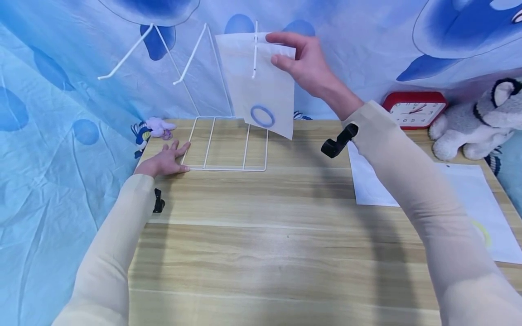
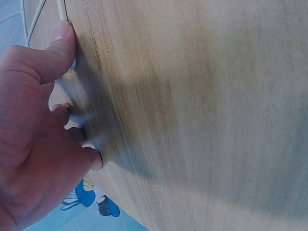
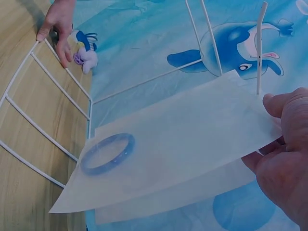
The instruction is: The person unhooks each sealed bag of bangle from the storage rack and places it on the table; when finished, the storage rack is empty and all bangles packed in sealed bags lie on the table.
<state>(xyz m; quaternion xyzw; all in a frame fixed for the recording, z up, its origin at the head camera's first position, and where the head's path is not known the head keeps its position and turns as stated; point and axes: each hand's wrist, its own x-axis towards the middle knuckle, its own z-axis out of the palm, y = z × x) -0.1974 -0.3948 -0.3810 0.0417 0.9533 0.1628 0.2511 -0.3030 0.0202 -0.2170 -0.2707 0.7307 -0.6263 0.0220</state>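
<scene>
A white wire rack (image 1: 224,169) stands at the far left of the table, its upright prongs rising toward the backdrop. My left hand (image 1: 165,160) lies at the base's left corner, fingers spread, thumb and a finger touching the wire; the left wrist view shows the thumb on it. At the rack's right prong (image 1: 255,54) hangs a thin white bag (image 1: 240,77) with a blue ring (image 1: 263,116) showing through its lower part. My right hand (image 1: 306,63) pinches the bag's upper right edge between thumb and fingers. A second white layer (image 3: 178,192) shows behind it.
At the right lie white bags (image 1: 469,176), one with a yellow-green ring (image 1: 483,233). Behind them stand a red clock (image 1: 416,109) and a grey plush dog (image 1: 473,117). A small purple toy (image 1: 159,126) lies beyond my left hand. A blue patterned cloth (image 1: 359,27) hangs behind.
</scene>
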